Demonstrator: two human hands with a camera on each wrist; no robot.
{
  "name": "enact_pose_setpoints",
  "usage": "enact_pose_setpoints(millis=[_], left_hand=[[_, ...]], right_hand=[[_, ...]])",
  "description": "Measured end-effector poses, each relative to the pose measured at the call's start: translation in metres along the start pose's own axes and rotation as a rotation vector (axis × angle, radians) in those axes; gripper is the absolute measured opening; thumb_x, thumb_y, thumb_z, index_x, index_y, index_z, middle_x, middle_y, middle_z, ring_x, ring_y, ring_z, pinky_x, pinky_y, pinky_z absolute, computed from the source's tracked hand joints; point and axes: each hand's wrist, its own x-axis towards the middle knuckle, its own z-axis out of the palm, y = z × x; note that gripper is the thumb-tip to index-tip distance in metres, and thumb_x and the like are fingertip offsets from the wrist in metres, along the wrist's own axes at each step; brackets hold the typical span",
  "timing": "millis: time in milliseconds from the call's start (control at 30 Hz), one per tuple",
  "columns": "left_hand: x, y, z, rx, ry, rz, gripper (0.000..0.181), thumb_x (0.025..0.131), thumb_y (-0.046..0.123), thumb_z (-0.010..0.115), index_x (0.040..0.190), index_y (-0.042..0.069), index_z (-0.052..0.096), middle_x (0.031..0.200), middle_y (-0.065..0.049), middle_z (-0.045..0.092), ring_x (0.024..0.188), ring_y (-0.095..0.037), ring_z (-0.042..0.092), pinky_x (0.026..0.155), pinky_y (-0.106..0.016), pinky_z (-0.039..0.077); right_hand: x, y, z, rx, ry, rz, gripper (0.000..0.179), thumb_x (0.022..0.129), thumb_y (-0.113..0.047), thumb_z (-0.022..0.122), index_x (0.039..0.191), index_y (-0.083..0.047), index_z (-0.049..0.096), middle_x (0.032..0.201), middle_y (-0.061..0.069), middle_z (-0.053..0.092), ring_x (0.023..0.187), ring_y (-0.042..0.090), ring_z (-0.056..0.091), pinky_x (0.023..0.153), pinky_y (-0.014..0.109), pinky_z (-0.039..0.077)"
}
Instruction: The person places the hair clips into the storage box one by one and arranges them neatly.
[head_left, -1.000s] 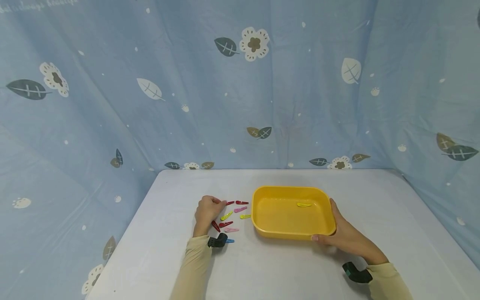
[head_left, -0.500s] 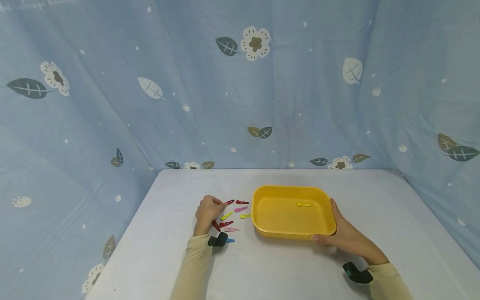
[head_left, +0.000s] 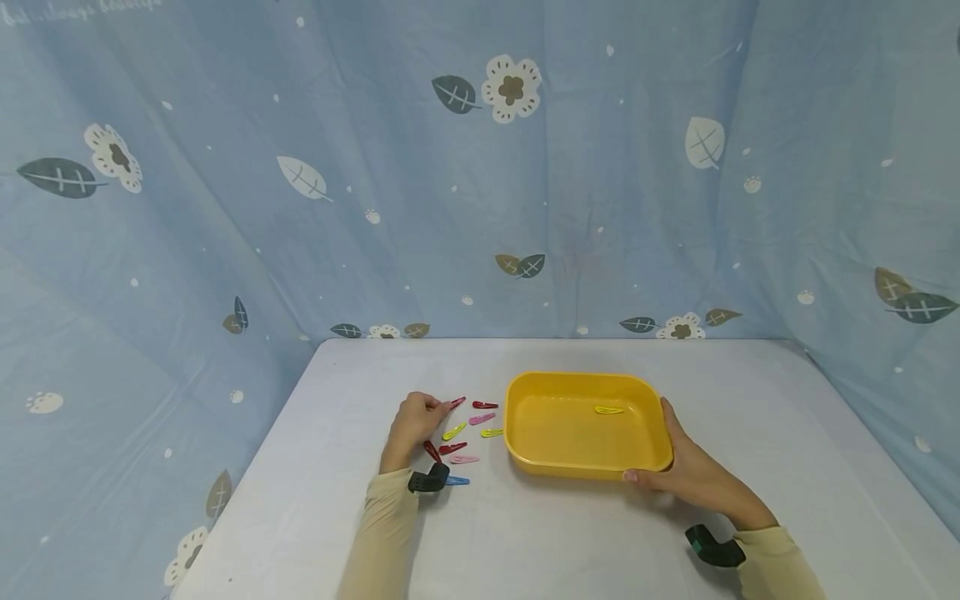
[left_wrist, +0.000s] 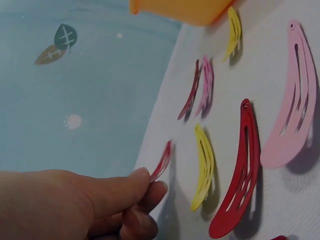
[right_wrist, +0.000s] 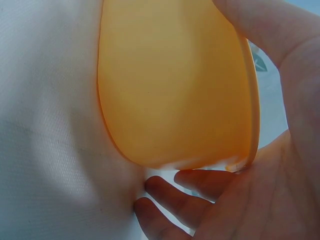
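Observation:
My left hand (head_left: 415,422) pinches one end of a red snap hair clip (left_wrist: 162,162) between thumb and fingertips, the clip tilted up in the left wrist view. Around that hand on the white table lie another red hair clip (left_wrist: 241,175), a yellow hair clip (left_wrist: 203,167), a pale pink one (left_wrist: 292,100) and several more. My right hand (head_left: 693,471) grips the right end of a yellow plastic tub (head_left: 585,468), thumb at the front corner and fingers round the back one. Inside the tub rests a yellow hair clip (head_left: 608,410).
A blue hair clip (head_left: 458,481) lies beside the left wrist's black camera (head_left: 430,478). Another yellow hair clip (head_left: 491,433) is right at the tub's left side. Behind the white table (head_left: 570,542) hangs a blue patterned curtain (head_left: 480,192).
The red hair clip between my left fingers has tilted upward, and the left wrist has shifted slightly left. My right hand and the tub stay where they were.

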Motion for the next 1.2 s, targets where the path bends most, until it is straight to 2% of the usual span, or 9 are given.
enact_pose_setpoints(millis=[100, 333, 633, 800, 1000, 1200], left_hand=[[0.0, -0.001, -0.002, -0.016, -0.022, 0.011, 0.03, 0.101, 0.025, 0.065, 0.11, -0.003, 0.074, 0.085, -0.008, 0.062, 0.072, -0.018, 0.052, 0.058, -0.025, 0.04], [0.001, 0.0, -0.006, 0.008, -0.046, 0.029, 0.031, 0.103, 0.024, 0.061, 0.109, -0.003, 0.075, 0.089, -0.009, 0.065, 0.074, -0.017, 0.053, 0.062, -0.026, 0.04], [0.001, 0.002, -0.009, -0.025, -0.059, 0.01, 0.03, 0.104, 0.024, 0.06, 0.112, -0.001, 0.074, 0.09, -0.008, 0.063, 0.076, -0.019, 0.054, 0.064, -0.027, 0.042], [0.0, 0.003, -0.009, -0.047, -0.062, 0.008, 0.029, 0.104, 0.025, 0.061, 0.113, 0.001, 0.074, 0.096, -0.009, 0.065, 0.082, -0.02, 0.054, 0.069, -0.029, 0.042], [-0.001, 0.004, -0.011, -0.07, -0.068, 0.053, 0.029, 0.104, 0.026, 0.061, 0.11, 0.002, 0.076, 0.094, -0.01, 0.067, 0.08, -0.019, 0.055, 0.068, -0.028, 0.043], [-0.005, 0.011, -0.015, -0.089, -0.062, 0.105, 0.028, 0.104, 0.026, 0.061, 0.105, 0.005, 0.079, 0.102, -0.012, 0.07, 0.087, -0.02, 0.055, 0.075, -0.03, 0.043]], right_hand=[[0.0, 0.0, 0.0, 0.003, -0.002, -0.004, 0.133, 0.085, -0.038, 0.084, 0.162, -0.008, -0.02, 0.168, 0.028, 0.018, 0.137, 0.04, 0.046, 0.11, 0.069, 0.039], [0.0, 0.0, 0.0, 0.001, 0.0, -0.002, 0.134, 0.085, -0.038, 0.084, 0.162, -0.007, -0.021, 0.168, 0.029, 0.017, 0.138, 0.04, 0.045, 0.11, 0.069, 0.038], [0.0, 0.0, 0.0, -0.005, 0.001, -0.002, 0.134, 0.084, -0.039, 0.084, 0.162, -0.009, -0.021, 0.168, 0.029, 0.019, 0.138, 0.04, 0.046, 0.11, 0.069, 0.039], [0.001, 0.001, 0.0, 0.006, 0.009, -0.04, 0.13, 0.084, -0.036, 0.085, 0.164, -0.011, -0.014, 0.162, 0.023, 0.032, 0.129, 0.032, 0.052, 0.106, 0.061, 0.045], [0.0, 0.0, 0.001, 0.01, 0.014, -0.055, 0.128, 0.084, -0.035, 0.086, 0.164, -0.013, -0.012, 0.161, 0.021, 0.036, 0.127, 0.029, 0.051, 0.105, 0.059, 0.045], [0.0, 0.0, 0.0, 0.003, 0.008, -0.039, 0.128, 0.085, -0.036, 0.085, 0.164, -0.013, -0.013, 0.162, 0.022, 0.033, 0.129, 0.031, 0.05, 0.106, 0.061, 0.044]])
